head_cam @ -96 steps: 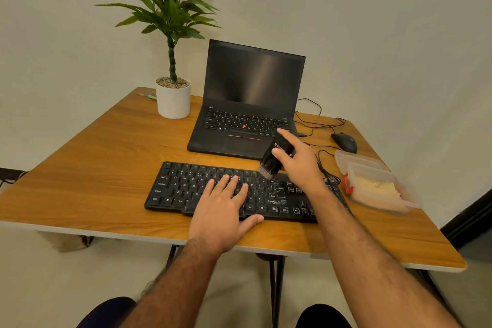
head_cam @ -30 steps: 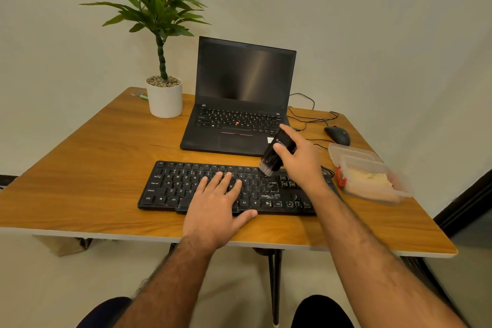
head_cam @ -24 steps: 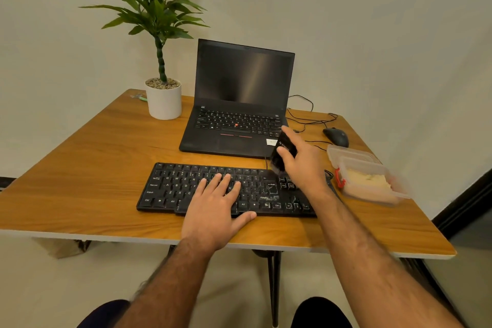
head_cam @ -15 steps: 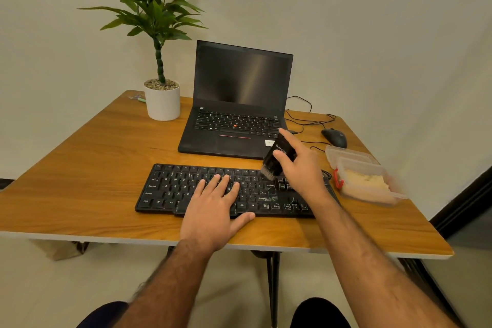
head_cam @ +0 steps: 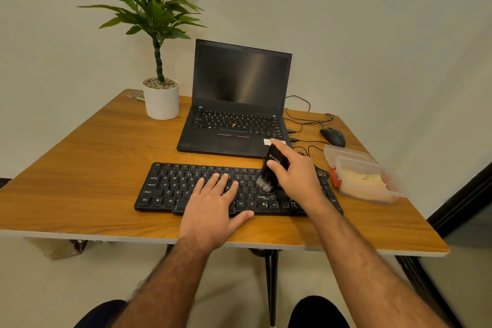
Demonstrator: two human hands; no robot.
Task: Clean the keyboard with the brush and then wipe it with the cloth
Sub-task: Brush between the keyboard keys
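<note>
Black brush (head_cam: 272,168) on keyboard (head_cam: 186,189)

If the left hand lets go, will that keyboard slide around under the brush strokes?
Probably a little. The keyboard looks thin, flat and plastic, so likely light, and it lies on a smooth wooden table. It should stay rigid, not flex. The left hand rests flat on its keys while the right hand holds the brush, which suggests bracing helps.

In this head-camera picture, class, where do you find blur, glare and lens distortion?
Head view: the brush bristles are smeared by motion above the keyboard; a pale streak of glare crosses the dark laptop screen; the wide lens bends the table edges; the right hand stays fairly sharp.
</note>
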